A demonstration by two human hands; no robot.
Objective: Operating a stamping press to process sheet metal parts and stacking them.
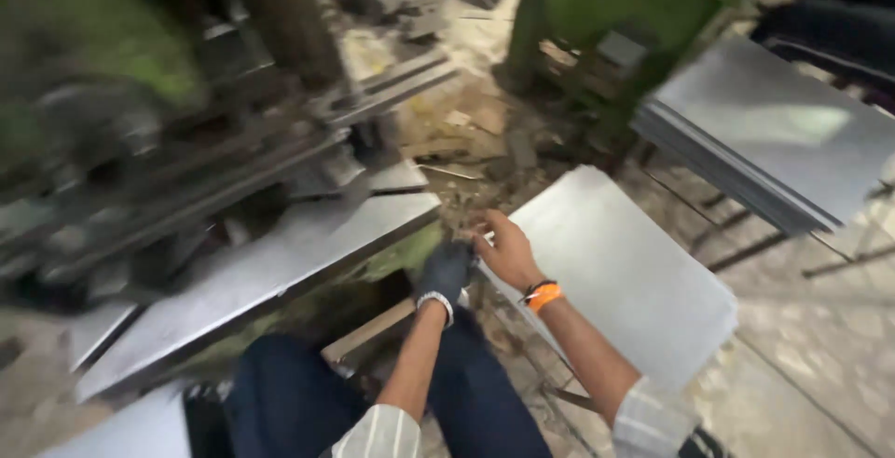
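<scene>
Machinery (186, 132), dark, greasy and blurred, fills the left half of the view, with a long grey metal bed (280, 253) slanting from its lower left up toward the middle. Opposite it, at the upper right, a thick stack of grey metal sheets (774, 132) rests on a rack beside a green machine frame (615, 1), well apart from the person's hands. Between these, just right of centre, a single flat grey metal sheet (625, 272) lies tilted across a low support, its near left edge toward the person. Debris and scraps litter the dirty floor (475, 132) beyond it. Dark blue trousers (298, 402) cover the person's knees at the bottom of the picture, and striped shirt cuffs (382, 435) show on both forearms. The right hand (508, 251), bare and wearing an orange band (543, 298) at the wrist, rests on the upper left corner of the single sheet, fingers curled over its edge in a grip. The left hand (446, 270), in a dark glove with a pale wristband (434, 300), sits just beside the right, near the same corner of the sheet and close to the end of the metal bed; whether its fingers are closed on the sheet or merely near it cannot be told, since motion blur hides them.
</scene>
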